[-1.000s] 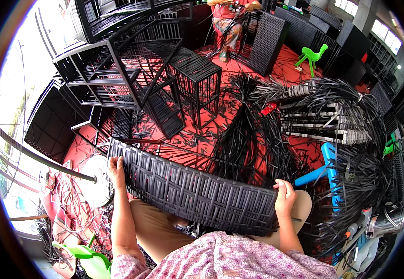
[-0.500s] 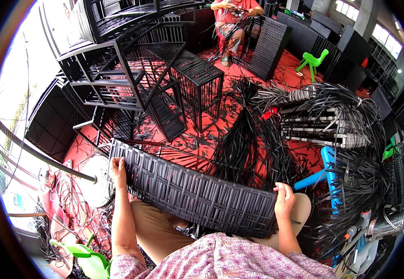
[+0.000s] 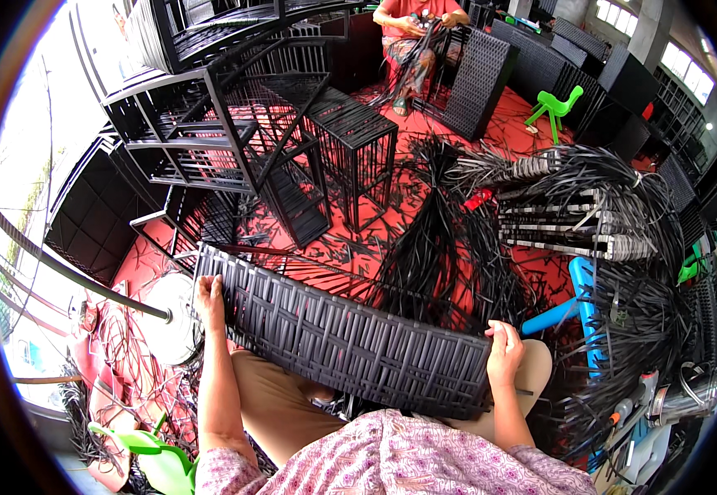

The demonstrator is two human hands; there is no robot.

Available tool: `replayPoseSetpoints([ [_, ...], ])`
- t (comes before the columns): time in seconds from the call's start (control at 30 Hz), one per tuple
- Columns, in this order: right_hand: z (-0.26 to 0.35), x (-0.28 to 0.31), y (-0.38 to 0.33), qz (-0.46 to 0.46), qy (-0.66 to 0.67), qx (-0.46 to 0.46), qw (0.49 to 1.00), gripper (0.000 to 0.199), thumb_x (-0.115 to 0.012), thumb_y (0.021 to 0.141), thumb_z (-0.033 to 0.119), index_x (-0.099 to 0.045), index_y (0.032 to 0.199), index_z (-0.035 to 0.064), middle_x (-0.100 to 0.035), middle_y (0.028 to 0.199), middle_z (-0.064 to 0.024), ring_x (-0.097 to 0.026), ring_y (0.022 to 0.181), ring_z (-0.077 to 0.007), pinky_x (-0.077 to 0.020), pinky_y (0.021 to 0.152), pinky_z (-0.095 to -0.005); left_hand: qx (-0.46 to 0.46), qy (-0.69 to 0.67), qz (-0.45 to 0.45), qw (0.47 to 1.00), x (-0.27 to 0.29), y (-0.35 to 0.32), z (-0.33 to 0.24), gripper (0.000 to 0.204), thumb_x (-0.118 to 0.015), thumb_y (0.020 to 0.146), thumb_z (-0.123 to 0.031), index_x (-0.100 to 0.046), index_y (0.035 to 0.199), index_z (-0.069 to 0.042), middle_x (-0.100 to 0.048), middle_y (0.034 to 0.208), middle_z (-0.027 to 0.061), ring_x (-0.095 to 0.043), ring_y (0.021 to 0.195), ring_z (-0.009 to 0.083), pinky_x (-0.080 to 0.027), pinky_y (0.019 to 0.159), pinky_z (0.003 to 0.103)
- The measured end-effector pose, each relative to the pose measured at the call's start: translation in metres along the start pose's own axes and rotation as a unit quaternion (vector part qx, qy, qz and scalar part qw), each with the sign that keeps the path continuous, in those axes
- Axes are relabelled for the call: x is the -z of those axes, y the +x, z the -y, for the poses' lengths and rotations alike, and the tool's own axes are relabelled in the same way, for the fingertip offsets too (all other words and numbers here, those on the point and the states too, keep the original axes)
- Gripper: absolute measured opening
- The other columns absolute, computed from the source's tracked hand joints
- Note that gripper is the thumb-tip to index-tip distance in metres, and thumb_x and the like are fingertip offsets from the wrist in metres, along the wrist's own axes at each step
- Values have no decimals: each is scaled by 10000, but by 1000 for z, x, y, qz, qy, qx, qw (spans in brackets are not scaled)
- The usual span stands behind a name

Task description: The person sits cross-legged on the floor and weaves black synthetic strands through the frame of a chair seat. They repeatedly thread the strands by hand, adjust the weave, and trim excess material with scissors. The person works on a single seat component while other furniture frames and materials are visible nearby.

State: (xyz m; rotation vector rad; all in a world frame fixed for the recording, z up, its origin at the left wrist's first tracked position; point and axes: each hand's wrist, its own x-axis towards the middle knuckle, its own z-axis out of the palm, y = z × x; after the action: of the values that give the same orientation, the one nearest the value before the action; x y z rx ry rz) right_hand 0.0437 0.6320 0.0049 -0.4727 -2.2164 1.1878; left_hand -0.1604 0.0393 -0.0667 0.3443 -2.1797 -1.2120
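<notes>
Fingers curled, the left hand (image 3: pixel 208 294) and right hand (image 3: pixel 503 353) grip opposite ends of a black woven panel (image 3: pixel 346 340), apparently steadying it across the lap at lower centre.

Your attire: short-sleeved top, pink-and-white floral print; tan trousers below. Left hand (image 3: pixel 208 297) and right hand (image 3: pixel 503 353) bare, forearms uncovered.

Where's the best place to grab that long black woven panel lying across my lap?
Probably at its two short ends, coming in from each side. The woven panel is long and flat across the knees, so the left hand and right hand at opposite ends keep it level.
</notes>
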Motion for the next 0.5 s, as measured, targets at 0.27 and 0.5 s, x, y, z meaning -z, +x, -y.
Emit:
replayPoseSetpoints([
  [0.27,-6,0,0,-1,-11,11,1000,306,-541,1021,229,-722,998,-17,-697,830,-142,-685,753,-248,-529,728,-369,5,-10,2,1000,-1,0,5,185,-727,942,-178,-616,878,-44,-595,738,14,-503,672,102,-463,657,274],
  [0.5,0,2,0,9,-2,-17,1000,295,-545,1027,221,-708,1003,-24,-694,829,-92,-651,808,-188,-503,801,-325,5,4,-1,1000,-1,1,0,182,-730,940,-182,-623,888,-44,-604,745,14,-510,676,99,-466,662,272],
])
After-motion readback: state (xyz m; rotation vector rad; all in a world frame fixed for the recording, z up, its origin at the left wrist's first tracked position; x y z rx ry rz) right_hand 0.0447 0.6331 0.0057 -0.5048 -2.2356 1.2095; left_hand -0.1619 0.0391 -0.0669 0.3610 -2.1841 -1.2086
